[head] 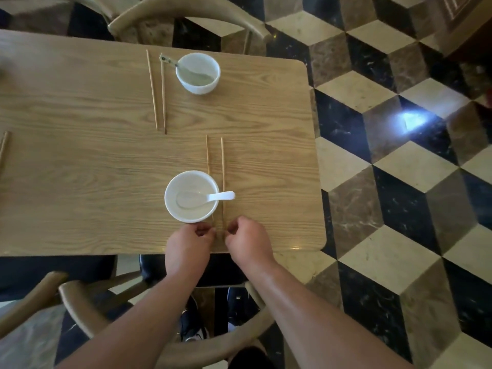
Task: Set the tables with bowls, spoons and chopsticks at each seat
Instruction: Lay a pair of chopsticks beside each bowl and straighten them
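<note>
Pale wooden chopsticks (222, 161) lie on the light oak-grain table (80, 169) toward its near right corner. They run from mid-table back to the near edge, just right of the round white ceramic bowl (186, 219). The two sticks are roughly parallel but apart. The left one passes close beside the bowl's right wall. The right one passes beneath the overhanging handle of the white ceramic soup spoon (225, 195), whose scoop rests inside the bowl.

Step in hand, as judged: squaring this pair. To do it well, bring the near ends level and narrow the gap. Slide the left stick clear of the bowl without nudging it, and leave the spoon handle undisturbed.

The left hand (190, 241) and the right hand (249, 241) sit at the near edge with fingers curled, one at each stick's near end. Whether the fingertips actually pinch the sticks cannot be told.

Appearance: slender, straight and evenly tan, the sticks nearly match the table grain. They are probably light and apt to roll.

Toward the far edge stands a second white bowl (198, 89) holding a patterned-handle spoon (170, 61). A second chopstick pair (151, 89) lies to its left. A further stick end (4, 147) shows at the left edge. Curved wooden chairs (80, 302) stand at both long edges, on a cube-patterned marble floor (399, 182).
</note>
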